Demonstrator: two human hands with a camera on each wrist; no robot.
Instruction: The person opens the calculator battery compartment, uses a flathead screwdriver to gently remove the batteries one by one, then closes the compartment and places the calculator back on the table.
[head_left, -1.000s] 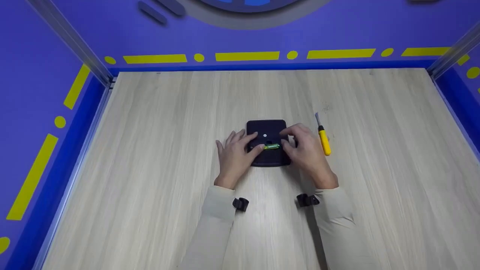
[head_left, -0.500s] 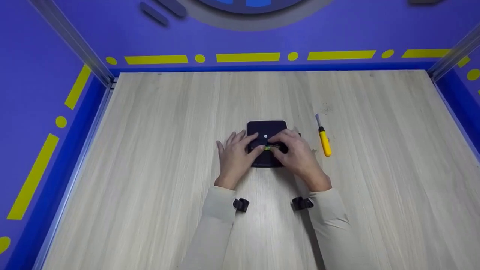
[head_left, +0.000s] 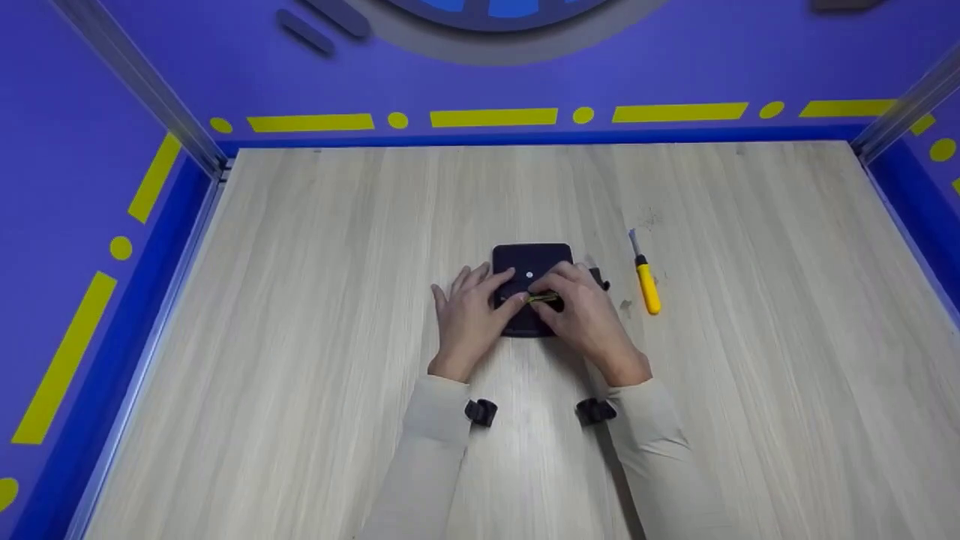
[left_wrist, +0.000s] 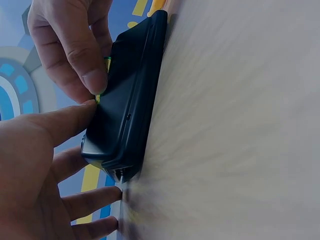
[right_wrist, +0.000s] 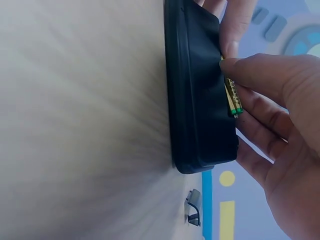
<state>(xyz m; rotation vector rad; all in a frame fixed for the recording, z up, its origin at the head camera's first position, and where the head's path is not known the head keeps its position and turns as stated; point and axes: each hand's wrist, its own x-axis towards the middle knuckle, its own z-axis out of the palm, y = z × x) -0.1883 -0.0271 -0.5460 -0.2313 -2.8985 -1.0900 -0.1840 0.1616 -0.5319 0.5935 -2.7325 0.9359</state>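
Observation:
A black, flat, box-like device (head_left: 531,257) lies on the table with its battery slot facing up. In the slot area sit green-and-gold batteries (right_wrist: 233,97), tilted up at one end in the right wrist view; the fingers partly hide them. My right hand (head_left: 589,315) pinches a battery between thumb and fingers. My left hand (head_left: 472,315) rests on the device's left side with fingers spread, its thumb touching near the battery's other end. How deep the batteries sit is hidden.
A screwdriver (head_left: 647,286) with a yellow handle lies right of the device. Close to the device's right edge is a small black clip-like piece (right_wrist: 193,206). Blue walls border the wooden table (head_left: 337,225) at the back and sides.
My right hand has moved left from the device's right edge over the slot and now pinches the battery there. The black piece beside the device has come into view. My left hand stays put.

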